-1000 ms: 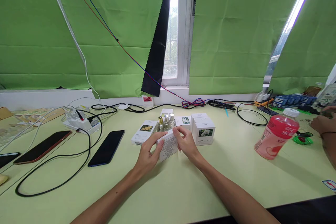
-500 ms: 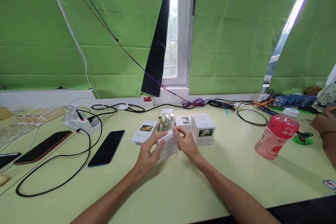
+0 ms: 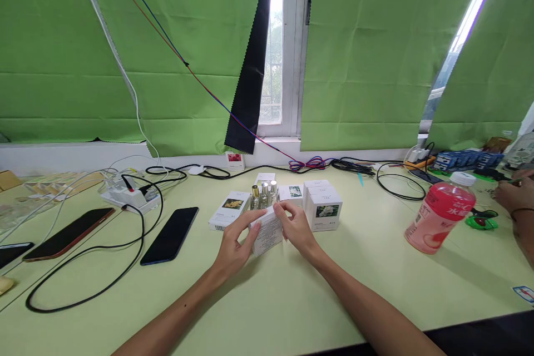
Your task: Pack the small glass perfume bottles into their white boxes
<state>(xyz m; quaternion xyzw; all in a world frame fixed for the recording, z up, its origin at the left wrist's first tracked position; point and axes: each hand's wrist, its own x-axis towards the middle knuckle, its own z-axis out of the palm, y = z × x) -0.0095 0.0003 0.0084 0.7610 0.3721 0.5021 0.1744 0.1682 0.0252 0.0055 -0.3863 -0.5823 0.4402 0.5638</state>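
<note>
Between my two hands a small white carton (image 3: pixel 268 233), printed with fine dark text, is held tilted just above the table. My left hand (image 3: pixel 237 245) grips its left side, thumb on the printed face. At the upper right edge, the fingers of my right hand (image 3: pixel 297 228) are closed on the same carton. Right behind it stand several small glass bottles (image 3: pixel 264 196) with gold and silver caps. A flat white box with a yellow flower picture (image 3: pixel 231 209) lies left of them. White boxes with a white flower picture (image 3: pixel 326 210) stand to the right.
A pink drink bottle (image 3: pixel 441 212) stands at the right, near another person's hand (image 3: pixel 517 194). Phones (image 3: pixel 170 236) and a looped black cable (image 3: pixel 87 307) lie at the left, by a white power strip (image 3: pixel 132 198). Cables run along the wall.
</note>
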